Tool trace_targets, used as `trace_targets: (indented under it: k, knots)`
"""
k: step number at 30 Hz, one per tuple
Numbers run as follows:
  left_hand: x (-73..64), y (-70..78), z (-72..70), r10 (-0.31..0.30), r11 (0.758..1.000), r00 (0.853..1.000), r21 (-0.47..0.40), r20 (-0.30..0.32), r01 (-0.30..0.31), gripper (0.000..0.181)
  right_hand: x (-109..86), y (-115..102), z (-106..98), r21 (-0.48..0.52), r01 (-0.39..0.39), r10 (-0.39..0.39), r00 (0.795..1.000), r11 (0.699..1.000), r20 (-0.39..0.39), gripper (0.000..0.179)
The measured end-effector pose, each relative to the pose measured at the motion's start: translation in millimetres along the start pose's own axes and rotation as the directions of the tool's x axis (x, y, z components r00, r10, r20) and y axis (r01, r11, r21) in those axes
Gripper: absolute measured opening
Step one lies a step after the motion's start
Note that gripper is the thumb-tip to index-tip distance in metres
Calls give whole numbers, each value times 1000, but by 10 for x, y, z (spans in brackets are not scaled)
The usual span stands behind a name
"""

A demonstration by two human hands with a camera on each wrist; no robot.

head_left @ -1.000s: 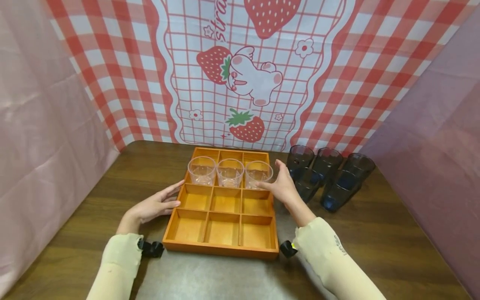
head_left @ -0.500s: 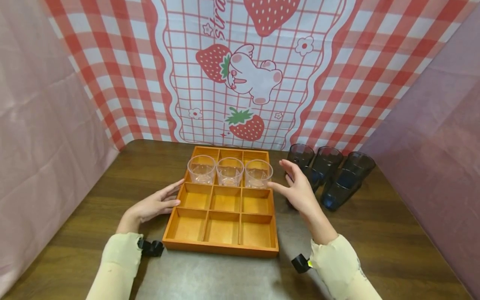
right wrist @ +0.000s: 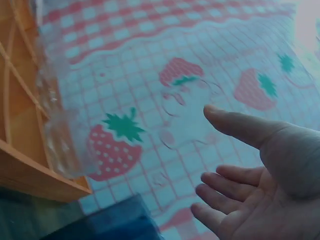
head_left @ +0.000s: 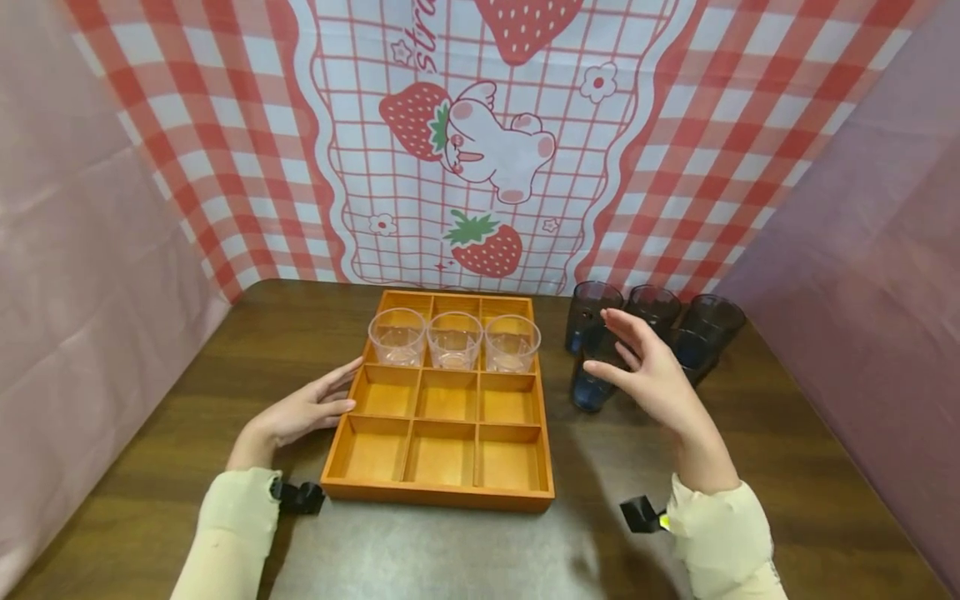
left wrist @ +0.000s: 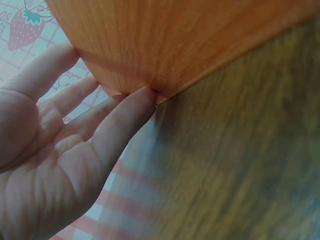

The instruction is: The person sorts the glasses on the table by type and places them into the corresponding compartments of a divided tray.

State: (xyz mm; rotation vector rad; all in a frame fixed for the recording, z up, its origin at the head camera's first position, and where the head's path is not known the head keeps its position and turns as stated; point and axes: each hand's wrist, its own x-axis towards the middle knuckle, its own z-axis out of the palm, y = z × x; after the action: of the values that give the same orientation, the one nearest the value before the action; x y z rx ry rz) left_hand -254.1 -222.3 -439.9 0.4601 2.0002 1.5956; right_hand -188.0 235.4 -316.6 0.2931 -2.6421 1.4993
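Three clear plastic cups, the left [head_left: 397,340], middle [head_left: 453,343] and right [head_left: 512,345] ones, stand in the back row of a divided wooden tray [head_left: 437,495]. My left hand [head_left: 303,410] rests its fingertips against the tray's left side; the left wrist view shows the fingers extended along the wooden wall [left wrist: 150,45]. Over on the right, my right hand [head_left: 656,379] hovers by a dark blue tumbler [head_left: 590,392], thumb and fingers spread and holding nothing. The right wrist view has the open palm [right wrist: 250,200] with a blue tumbler [right wrist: 110,225] below left.
Several dark tumblers [head_left: 595,302] stand in a cluster at the back right, partly hidden by my right hand. A strawberry-print cloth [head_left: 480,150] hangs behind the wooden table [head_left: 165,467]. Pink cloths [head_left: 97,208] border the sides.
My right hand has left the right-hand clear cup and moved right to the dark tumblers, fingers spread. The left hand stays at the tray's side. The head view has shifted slightly.
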Motion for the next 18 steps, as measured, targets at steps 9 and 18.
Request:
trace_targets:
  k: [9, 18]
  knots:
    - [-10, 1, 2, -3, 1000, 1000, -2, -8, 3, 71, -101, 131, -353, -36, -52, 49, 995, 998, -83, 79]
    - [-15, -1, -1, -3, 1000, 1000, 1, -12, 3, 72, -214, 383, -552, 135, -43, 68, 981, 990, -179, 76]
